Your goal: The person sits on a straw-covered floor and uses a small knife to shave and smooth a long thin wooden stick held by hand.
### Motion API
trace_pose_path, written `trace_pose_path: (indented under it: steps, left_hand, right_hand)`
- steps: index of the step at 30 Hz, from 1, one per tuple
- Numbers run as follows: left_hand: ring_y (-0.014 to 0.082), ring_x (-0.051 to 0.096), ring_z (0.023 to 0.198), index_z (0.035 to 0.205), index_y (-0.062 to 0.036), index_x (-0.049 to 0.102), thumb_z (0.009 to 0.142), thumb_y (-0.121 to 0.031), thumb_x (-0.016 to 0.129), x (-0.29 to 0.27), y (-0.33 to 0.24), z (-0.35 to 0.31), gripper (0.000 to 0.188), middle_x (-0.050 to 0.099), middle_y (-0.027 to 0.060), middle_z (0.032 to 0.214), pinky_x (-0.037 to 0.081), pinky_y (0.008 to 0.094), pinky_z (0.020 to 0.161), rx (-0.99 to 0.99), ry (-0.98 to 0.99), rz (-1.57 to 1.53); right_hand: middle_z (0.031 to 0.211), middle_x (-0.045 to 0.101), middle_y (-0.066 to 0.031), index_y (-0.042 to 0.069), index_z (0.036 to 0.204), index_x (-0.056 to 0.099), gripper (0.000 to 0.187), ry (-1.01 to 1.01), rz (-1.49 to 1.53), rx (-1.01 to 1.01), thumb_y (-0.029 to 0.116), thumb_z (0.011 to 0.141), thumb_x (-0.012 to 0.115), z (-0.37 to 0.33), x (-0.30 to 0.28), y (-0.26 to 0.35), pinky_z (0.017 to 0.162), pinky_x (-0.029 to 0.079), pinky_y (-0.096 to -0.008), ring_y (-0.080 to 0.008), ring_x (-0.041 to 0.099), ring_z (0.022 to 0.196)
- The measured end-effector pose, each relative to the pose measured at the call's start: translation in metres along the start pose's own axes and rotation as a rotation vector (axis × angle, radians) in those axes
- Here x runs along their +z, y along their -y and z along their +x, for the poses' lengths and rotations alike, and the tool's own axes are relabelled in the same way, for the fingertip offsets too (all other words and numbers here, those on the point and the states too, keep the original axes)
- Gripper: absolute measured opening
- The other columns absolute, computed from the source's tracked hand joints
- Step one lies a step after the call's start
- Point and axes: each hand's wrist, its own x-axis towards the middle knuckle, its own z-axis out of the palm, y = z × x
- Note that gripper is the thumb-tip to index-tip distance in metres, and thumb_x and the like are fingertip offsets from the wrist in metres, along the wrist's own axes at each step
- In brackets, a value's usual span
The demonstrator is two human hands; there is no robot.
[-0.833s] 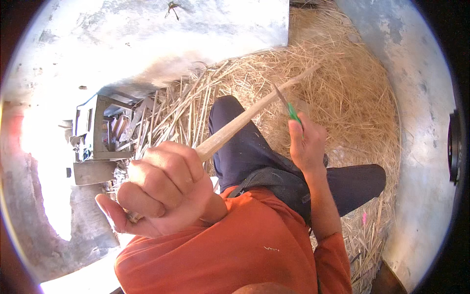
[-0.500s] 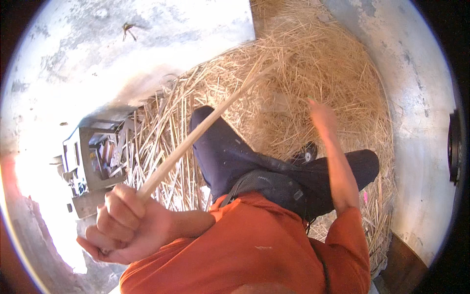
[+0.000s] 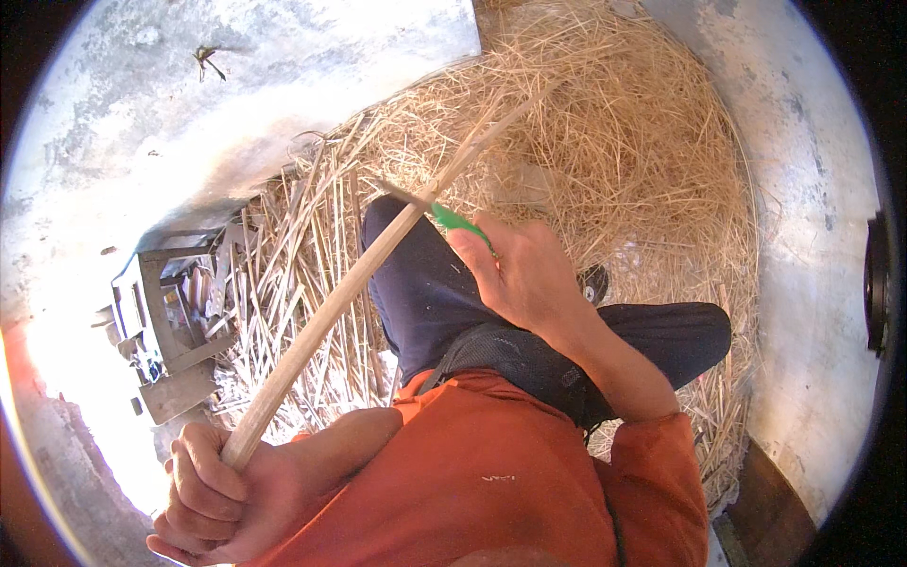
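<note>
Green-handled knife (image 3: pixel 458 221) is crossing the wooden stick (image 3: pixel 319 321), which is slanting past the left knee (image 3: pixel 383 212). Right grip (image 3: pixel 525 274) is clamping the knife, left grip (image 3: pixel 210 493) is wrapping the stick's near end. For control, you're wanting a shallow angle, stick braced firmly.

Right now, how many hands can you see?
2: the left hand closed around the near end of the pale stick, the right hand gripping the green-handled knife.

A pale stick (image 3: pixel 364 274) is gripped by the left hand (image 3: pixel 213 496) and crossed by a green-handled knife (image 3: pixel 453 220) held in the right hand (image 3: pixel 529 274).
</note>
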Motion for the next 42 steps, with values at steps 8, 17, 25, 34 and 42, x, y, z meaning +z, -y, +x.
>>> trace_pose_path:
  steps: [8,17,25,34,42]
  left_hand:
    - [0.0038,0.018,0.030,0.049,-0.0212,0.024,0.093,-0.023,0.037,-0.011,-0.006,-0.006,0.046,0.021,-0.0107,0.038,0.020,0.0178,0.038,0.058,-0.084,0.031]
    - [0.0038,0.012,0.029,0.049,-0.0185,0.024,0.094,-0.032,0.026,-0.010,-0.002,-0.014,0.047,0.020,-0.0073,0.035,0.018,0.0178,0.033,0.074,-0.096,0.127]
    - [0.0010,0.012,0.027,0.048,-0.0192,0.025,0.095,-0.031,0.028,0.011,0.001,-0.014,0.048,0.022,-0.0079,0.033,0.016,0.0146,0.027,0.139,-0.127,0.153]
    - [0.0031,0.015,0.031,0.048,-0.0191,0.024,0.094,-0.026,0.030,0.018,0.015,0.002,0.047,0.021,-0.0076,0.036,0.019,0.0168,0.033,0.233,-0.412,0.371]
    - [0.0093,0.017,0.039,0.048,-0.0181,0.025,0.094,-0.023,0.032,-0.009,-0.003,0.001,0.046,0.019,-0.0051,0.041,0.022,0.0242,0.045,0.011,-0.052,0.275]
  right_hand:
    - [0.053,0.052,-0.0114,0.006,0.069,0.052,0.034,-0.278,-0.208,-0.232,0.033,0.090,0.047,-0.005,0.028,-0.064,0.040,0.042,-0.0375,-0.0302,0.054,0.045]
    - [0.058,0.054,-0.0178,0.001,0.085,0.058,0.036,-0.212,-0.117,0.449,0.032,0.093,0.041,-0.110,0.032,-0.144,0.051,0.040,-0.0419,-0.0317,0.054,0.053]
    - [0.049,0.043,-0.0134,0.002,0.074,0.054,0.040,-0.201,0.079,-0.087,0.035,0.093,0.043,-0.032,0.002,-0.006,0.044,0.036,-0.0362,-0.0275,0.048,0.042]
    - [0.048,0.047,-0.0153,0.004,0.076,0.059,0.041,-0.277,-0.285,-0.083,0.036,0.093,0.041,0.006,0.013,-0.061,0.038,0.037,-0.0390,-0.0305,0.048,0.038]
    - [0.046,0.044,-0.0131,0.003,0.086,0.060,0.038,-0.344,-0.167,0.010,0.034,0.094,0.039,-0.006,0.032,-0.100,0.038,0.034,-0.0361,-0.0289,0.046,0.038]
